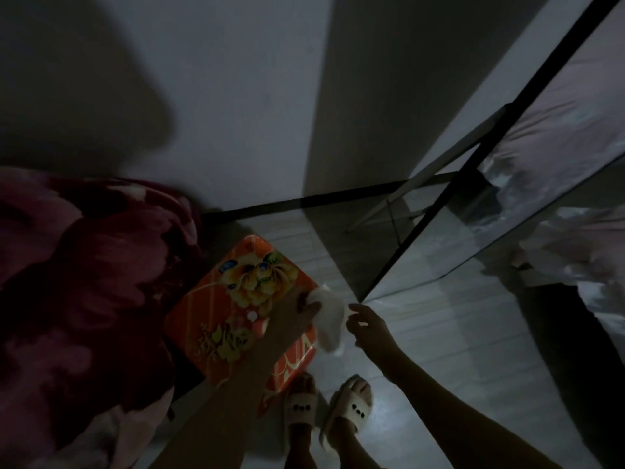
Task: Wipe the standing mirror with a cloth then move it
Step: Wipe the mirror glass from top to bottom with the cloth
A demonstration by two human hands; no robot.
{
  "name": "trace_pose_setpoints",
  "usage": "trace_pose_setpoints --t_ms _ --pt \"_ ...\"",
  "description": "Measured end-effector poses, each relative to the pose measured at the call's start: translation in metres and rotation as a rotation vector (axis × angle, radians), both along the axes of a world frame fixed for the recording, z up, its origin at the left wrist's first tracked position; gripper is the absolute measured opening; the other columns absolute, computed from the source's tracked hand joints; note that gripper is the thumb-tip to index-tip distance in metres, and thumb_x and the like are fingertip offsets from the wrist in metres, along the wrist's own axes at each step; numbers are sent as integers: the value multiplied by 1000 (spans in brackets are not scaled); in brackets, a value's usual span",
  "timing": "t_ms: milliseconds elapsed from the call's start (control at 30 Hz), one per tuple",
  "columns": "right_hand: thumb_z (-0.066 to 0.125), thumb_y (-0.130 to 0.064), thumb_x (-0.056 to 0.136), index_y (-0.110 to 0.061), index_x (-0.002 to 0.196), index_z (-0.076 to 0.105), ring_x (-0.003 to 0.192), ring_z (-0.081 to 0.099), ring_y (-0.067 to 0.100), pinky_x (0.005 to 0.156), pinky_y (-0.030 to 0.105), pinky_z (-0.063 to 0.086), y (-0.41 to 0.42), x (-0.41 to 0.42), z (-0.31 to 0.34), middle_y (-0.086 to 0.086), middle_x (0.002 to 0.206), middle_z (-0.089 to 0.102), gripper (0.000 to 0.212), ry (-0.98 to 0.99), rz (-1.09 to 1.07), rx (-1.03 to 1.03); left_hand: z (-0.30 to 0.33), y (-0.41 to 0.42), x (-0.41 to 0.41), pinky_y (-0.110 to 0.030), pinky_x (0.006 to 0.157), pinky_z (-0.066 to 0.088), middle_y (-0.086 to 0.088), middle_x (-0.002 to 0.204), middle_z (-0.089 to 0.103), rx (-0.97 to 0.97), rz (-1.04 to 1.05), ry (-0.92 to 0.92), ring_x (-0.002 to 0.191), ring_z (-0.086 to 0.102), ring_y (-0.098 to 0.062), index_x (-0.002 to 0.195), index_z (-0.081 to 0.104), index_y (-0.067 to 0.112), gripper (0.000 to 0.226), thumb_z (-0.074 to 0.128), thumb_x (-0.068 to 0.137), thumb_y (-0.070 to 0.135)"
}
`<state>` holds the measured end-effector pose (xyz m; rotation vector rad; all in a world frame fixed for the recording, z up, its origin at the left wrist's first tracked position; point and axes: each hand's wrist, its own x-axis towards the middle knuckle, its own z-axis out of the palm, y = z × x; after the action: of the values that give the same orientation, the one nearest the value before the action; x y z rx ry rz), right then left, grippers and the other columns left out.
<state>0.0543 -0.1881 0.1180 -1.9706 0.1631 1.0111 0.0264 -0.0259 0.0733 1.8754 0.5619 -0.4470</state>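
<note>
— Head view: what do your hands hold?

— My left hand [306, 308] grips the white cloth [329, 321] above the orange floral box [243, 309]; I cannot tell what is in the box. My right hand [363, 321] is relaxed, fingers loose, just beside the cloth.

— And the mirror?

— Its black-framed lower corner [363, 297] meets the tiled floor [439, 333] near my right fingertips. The dark floral blanket [84, 265] crowds my left; my slippers [324, 406] stand on open tile.
</note>
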Motion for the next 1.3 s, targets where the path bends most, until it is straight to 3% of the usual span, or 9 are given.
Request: trace_pose_setpoints --t_ms 133,467,667,800,900,1000,1100,1167,1300 --pt "47 -8 93 -18 132 42 96 56 7 65 13 51 -8 28 57 3 119 52 41 -101 -72 141 75 -13 38 -25 69 49 -12 85 61 -129 -51 -161 75 59 -19 99 59 2 17 55 93 18" --pt "49 -24 94 -14 118 54 95 63 17 79 26 53 -66 82 216 4 107 63 26 -229 -45 164 253 -70 121 -8 51 36 8 72 50 -185 -139 -440 66 48 -3 78 47 20 17 56 92 26" --pt "45 -16 95 -14 78 54 75 55 20 68 30 38 -118 102 302 3 79 55 20 -1113 -654 -23 342 -98 153 -19 58 38 -6 79 54 -36 -145 -681 67 49 -12 90 48 12 23 60 89 32" --pt "51 -14 91 -9 86 66 76 62 19 73 25 50 -151 112 329 9 83 64 17 -705 -14 -347 373 -115 170 -20 72 39 -11 107 55 -41 -151 -752 85 52 -14 112 50 4 29 54 93 26" --pt "47 -9 90 -11 106 66 77 60 18 72 31 48 -173 117 347 8 93 66 25 -877 -297 -378 387 -131 177 -22 71 38 -10 105 52 -39 -205 -784 86 48 -12 111 50 2 28 53 94 24" --pt "49 -12 90 -13 108 67 71 59 14 70 31 50 -174 120 368 4 96 68 26 -916 -123 -370 398 -142 185 -23 81 40 -9 113 52 -26 -253 -786 97 49 -13 117 50 4 32 52 94 26" --pt "49 -11 92 -8 106 66 83 62 22 71 35 56 -172 120 377 7 93 67 23 -979 -353 -162 407 -151 191 -26 88 42 -1 121 51 -109 -326 -747 111 51 -14 124 49 12 39 54 92 35" --pt "49 -11 93 -8 105 64 84 61 19 63 20 53 -167 121 385 1 87 63 20 -958 -310 -7 413 -155 195 -30 93 45 0 126 53 -125 -401 -757 115 52 -15 124 51 17 46 56 88 45" --pt "47 4 88 -8 106 65 87 61 14 79 26 52 -167 124 404 -6 88 62 29 -916 -74 35 428 -153 197 -25 98 36 7 134 44 -131 -476 -769 123 39 -8 131 46 26 41 54 92 34"
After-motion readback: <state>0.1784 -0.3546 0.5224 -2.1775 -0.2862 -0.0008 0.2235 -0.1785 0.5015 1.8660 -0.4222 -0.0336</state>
